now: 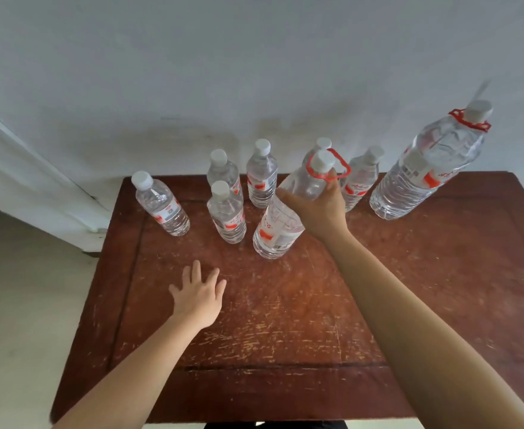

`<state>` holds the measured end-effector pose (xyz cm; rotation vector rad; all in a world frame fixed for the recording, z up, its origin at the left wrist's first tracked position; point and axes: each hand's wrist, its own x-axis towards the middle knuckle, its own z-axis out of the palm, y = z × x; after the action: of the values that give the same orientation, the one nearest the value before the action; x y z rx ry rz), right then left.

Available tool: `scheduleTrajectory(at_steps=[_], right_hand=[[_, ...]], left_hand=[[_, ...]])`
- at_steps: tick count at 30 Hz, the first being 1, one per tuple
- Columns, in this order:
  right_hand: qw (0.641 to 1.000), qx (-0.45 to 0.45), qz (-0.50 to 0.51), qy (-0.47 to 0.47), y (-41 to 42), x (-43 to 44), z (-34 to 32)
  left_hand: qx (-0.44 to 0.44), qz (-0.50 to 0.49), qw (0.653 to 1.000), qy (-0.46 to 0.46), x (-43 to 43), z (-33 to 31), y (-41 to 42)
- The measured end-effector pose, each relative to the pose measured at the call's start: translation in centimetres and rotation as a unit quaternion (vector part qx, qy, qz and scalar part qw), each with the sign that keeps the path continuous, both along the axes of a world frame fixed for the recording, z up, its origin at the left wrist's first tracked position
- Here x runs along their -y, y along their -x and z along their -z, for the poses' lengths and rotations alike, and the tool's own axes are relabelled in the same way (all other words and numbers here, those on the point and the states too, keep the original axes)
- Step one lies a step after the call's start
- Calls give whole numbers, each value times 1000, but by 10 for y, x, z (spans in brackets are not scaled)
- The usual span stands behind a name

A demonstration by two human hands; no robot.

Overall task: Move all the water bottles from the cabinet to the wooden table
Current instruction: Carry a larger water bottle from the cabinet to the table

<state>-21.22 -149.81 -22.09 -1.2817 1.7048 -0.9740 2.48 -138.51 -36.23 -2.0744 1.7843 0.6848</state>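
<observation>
While my R hand (319, 205) grips the red-handled water bottle (277, 230) by its shoulder — upright on the wooden table (285, 320) — my L hand (197, 297) is flat, fingers spread, over it; 7 other bottles (226, 215) nearby.

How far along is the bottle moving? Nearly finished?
Seven water bottles already stand on the wooden table. An eighth bottle is in the grip of the right hand, its base near the tabletop. The left hand is free. The cabinet is out of view, so what is left cannot be told.
</observation>
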Motion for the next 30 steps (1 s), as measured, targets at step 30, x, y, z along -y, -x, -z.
scheduleTrajectory(at_steps=[30], right_hand=[[952,-139,-206,-178,-30,-87,74]], left_hand=[[61,-99,968,225,-59,-77,-13]])
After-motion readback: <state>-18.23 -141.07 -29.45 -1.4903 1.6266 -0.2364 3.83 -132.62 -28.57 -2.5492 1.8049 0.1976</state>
